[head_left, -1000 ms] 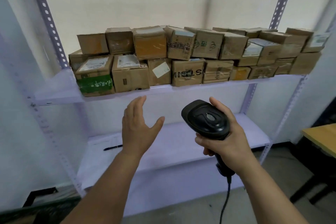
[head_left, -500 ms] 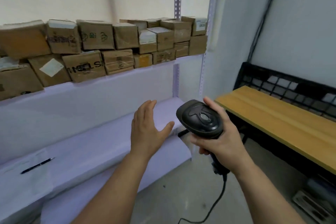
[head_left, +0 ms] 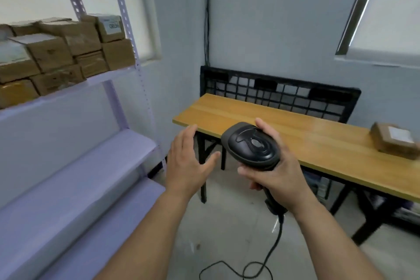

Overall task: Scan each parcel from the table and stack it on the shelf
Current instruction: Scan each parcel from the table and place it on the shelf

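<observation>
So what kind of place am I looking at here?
Probably a small parcel stockroom or mailroom: a metal shelf stacked with cardboard parcels, a handheld barcode scanner gripped in the right hand, and one more parcel waiting on a wooden table.

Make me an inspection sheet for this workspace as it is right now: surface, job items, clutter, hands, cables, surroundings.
Surface: long wooden table top, one parcel on it in view.
Job's things: brown cardboard parcel with a white label lies near the table's right end; brown cardboard parcels are stacked on the pale metal shelf.
Clutter: nothing seen.
Hands: left hand open, holding nothing; right hand grips the black handheld barcode scanner.
Cables: black scanner cable hangs to the floor and loops; black cables run up the wall.
Surroundings: black plastic grid pallet stands against the wall behind the table; window at right.
</observation>
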`<state>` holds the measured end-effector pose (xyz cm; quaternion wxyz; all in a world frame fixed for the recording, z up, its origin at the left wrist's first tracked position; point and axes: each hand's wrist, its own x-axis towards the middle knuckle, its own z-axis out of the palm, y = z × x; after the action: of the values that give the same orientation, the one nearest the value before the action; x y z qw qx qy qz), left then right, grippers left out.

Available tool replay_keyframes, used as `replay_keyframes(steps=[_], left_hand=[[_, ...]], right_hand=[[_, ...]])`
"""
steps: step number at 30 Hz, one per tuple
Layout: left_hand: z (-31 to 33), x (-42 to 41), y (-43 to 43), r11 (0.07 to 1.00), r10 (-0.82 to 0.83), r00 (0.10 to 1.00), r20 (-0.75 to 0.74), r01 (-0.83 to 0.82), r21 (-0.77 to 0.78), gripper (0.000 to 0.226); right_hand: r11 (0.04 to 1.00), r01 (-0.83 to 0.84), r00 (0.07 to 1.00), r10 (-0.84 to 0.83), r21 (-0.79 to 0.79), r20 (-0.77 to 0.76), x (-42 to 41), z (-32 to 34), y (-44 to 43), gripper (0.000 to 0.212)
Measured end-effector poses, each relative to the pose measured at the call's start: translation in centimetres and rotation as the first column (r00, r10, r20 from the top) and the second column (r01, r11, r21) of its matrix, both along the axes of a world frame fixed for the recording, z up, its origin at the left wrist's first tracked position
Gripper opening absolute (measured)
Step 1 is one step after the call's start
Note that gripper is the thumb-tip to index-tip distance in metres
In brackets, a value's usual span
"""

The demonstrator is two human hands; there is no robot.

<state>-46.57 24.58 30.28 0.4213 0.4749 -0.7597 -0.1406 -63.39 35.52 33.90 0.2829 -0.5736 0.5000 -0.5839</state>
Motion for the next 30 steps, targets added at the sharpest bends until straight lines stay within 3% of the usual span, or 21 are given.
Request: replay_keyframes(steps=[12, 20, 30], left_hand=[[-1.9, -16.6, -4.2, 0.949, -0.305, 0.952, 0.039, 0.300, 0.091, 0.079], [-1.5, -28.7, -8.8, 0.874, -0.478, 0.877, 0.044, 0.470, 0.125, 0.078], [-2.9, -38.9, -10.6, 0.794, -0.605, 0.791, 0.090, 0.592, 0.140, 0.077]], right_hand=[[0.954, 0.288, 0.957, -0.290, 0.085, 0.018, -13.2, -1.7, -0.8, 0.094], [0.870, 0.473, 0.879, -0.476, 0.140, -0.011, -22.1, -1.4, -3.1, 0.095], [0.788, 0.586, 0.804, -0.595, 0.190, -0.010, -29.2, -2.9, -3.9, 0.091]])
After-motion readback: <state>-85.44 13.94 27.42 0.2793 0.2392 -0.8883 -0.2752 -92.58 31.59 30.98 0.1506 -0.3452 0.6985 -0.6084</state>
